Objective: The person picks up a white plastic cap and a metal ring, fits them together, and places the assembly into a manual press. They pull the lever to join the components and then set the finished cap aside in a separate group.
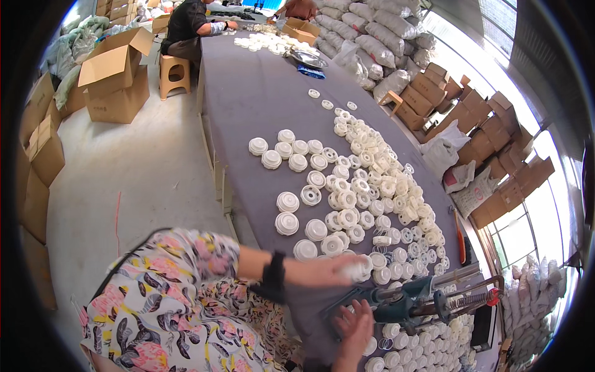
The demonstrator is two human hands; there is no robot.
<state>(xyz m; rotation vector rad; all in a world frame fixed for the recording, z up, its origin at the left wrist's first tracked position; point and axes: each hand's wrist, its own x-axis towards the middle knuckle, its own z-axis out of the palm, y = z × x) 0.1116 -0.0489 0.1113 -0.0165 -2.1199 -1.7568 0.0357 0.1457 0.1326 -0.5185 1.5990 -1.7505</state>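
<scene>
My left hand (322, 270), its wrist in a black band, reaches over the table with its fingers closed on a white round plastic part (354, 270), blurred by motion. Close by, my right hand (356, 321) has its fingers apart and shows nothing in them. It is at the base of a dark green hand press (409, 296), which has metal rods and a spring. White round plastic caps (286, 223) stand beyond my left hand. A dense heap of similar white parts (384, 180) runs along the right side of the table.
The long grey-covered table (248, 93) stretches away. More white parts (427, 347) lie beside the press, and an orange-handled tool (460, 239) lies at the right edge. A person (192, 28) sits at the far left. Open cartons (118, 77) stand on the floor; sacks (372, 37) are piled behind.
</scene>
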